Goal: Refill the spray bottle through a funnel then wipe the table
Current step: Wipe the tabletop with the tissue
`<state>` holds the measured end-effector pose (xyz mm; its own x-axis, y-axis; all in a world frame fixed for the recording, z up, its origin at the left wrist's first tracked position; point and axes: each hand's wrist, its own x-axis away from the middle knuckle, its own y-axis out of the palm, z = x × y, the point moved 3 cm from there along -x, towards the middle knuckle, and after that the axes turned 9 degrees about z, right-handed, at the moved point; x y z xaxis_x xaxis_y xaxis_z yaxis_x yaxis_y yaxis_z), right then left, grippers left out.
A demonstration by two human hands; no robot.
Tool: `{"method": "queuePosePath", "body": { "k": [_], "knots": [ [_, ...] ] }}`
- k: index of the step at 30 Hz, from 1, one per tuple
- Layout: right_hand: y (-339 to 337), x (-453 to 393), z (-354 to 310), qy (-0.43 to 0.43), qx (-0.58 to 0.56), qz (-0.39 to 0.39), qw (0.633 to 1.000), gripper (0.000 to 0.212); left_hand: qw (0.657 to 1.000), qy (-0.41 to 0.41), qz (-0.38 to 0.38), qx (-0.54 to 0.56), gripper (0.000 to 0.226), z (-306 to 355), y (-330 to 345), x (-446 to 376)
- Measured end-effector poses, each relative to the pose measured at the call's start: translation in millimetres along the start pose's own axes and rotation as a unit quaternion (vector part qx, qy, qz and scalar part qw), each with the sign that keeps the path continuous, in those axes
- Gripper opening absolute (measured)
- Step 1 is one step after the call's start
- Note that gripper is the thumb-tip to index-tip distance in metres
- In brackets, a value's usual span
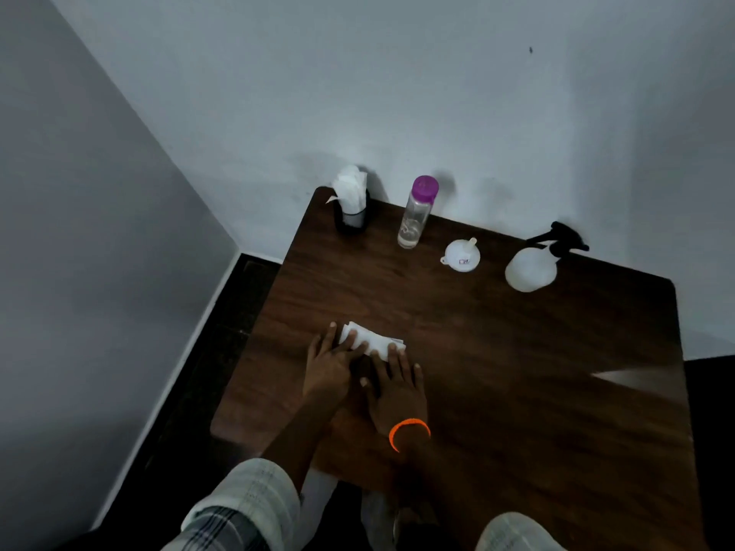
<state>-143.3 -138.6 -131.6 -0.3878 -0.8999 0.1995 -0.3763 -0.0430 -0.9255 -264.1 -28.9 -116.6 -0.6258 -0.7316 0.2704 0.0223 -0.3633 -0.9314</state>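
Observation:
A folded white tissue lies flat on the dark wooden table, left of centre. My left hand and my right hand both press down on it with fingers spread, side by side and touching. An orange band circles my right wrist. At the far right edge stands the white spray bottle with its black trigger head on. A white funnel lies on the table to its left. A clear bottle with a purple cap, a little liquid at its bottom, stands further left.
A black holder stuffed with white tissues stands at the table's far left corner. Pale walls close in behind and to the left. Dark floor shows past the table's left edge. A bright glare streak lies on the right of the tabletop.

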Motion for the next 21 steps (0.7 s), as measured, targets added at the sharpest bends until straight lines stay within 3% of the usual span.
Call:
{"method": "queuePosePath", "body": {
  "k": [9,21],
  "knots": [
    [18,74,-4,-0.082,0.022,-0.029,0.996,0.062,0.998,-0.036,0.037,0.031,0.05,-1,27,99],
    [36,145,12,-0.178,0.056,-0.058,0.981,0.063,0.991,-0.082,0.041,0.1,0.061,25,39,190]
  ]
}}
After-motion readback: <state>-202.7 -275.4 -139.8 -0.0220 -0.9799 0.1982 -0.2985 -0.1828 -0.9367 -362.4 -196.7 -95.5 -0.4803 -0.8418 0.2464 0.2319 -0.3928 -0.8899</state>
